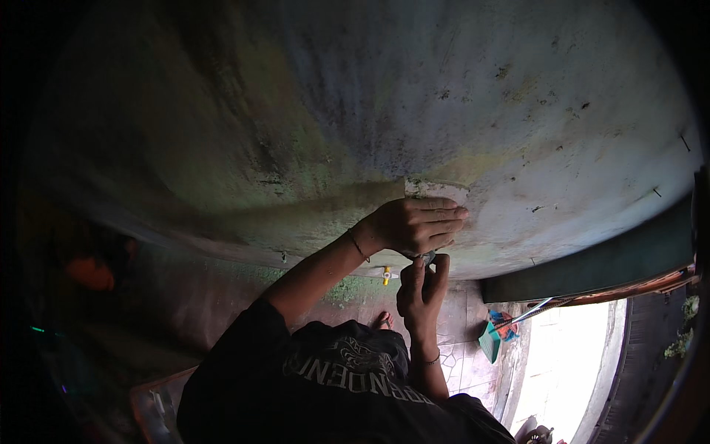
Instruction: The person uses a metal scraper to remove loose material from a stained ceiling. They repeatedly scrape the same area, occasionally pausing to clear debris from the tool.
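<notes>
My left hand (424, 225) lies with its back to the camera and its fingers stretched to the right, against a stained, painted wall (360, 111). It partly covers a pale, rough-edged patch (438, 188) on that wall; its palm and thumb are hidden. Just below it, my right hand (424, 286) points upward, thumb and fingers around a small dark object (427, 258) that touches or nearly touches the left hand's lower edge. What this object is cannot be told. A yellow tap or valve (386, 276) with a pale handle shows between my forearms, lower down.
Thin nails (657, 192) stick out of the wall at the right. A green dustpan (490, 342) and a broom head with blue and red bristles (505, 326) stand beside a bright doorway (560, 355). My sandalled foot (384, 320) is on the floor. An orange object (90, 273) shows at the dim left.
</notes>
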`<state>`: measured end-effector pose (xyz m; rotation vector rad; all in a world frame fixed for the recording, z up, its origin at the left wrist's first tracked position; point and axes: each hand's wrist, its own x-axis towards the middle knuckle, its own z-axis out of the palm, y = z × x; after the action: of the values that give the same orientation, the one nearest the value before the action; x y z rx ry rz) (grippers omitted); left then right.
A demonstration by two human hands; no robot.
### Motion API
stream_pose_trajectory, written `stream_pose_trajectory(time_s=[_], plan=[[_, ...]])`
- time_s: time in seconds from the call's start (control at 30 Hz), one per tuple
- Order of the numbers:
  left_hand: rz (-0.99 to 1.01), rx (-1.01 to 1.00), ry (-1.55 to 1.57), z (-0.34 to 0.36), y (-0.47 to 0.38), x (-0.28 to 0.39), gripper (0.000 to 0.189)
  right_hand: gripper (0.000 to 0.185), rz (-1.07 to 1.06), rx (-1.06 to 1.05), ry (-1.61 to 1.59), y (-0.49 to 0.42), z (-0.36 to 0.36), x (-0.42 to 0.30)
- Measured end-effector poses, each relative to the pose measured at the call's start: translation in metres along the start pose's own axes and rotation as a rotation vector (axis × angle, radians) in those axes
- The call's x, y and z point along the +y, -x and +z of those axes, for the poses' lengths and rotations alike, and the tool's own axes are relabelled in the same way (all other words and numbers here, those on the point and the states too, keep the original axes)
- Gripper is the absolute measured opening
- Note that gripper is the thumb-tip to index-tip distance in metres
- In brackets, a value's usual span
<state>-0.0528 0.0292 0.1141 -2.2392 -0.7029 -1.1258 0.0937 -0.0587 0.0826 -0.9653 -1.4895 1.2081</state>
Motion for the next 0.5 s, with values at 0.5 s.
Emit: stream_pose_trajectory(time_s=[0.5], plan=[[0.022,0.041,0.018,-0.006,-0.010,-0.003,0.012,0.025,-0.012,0.020,-0.028,-0.007,0.001,-0.004]])
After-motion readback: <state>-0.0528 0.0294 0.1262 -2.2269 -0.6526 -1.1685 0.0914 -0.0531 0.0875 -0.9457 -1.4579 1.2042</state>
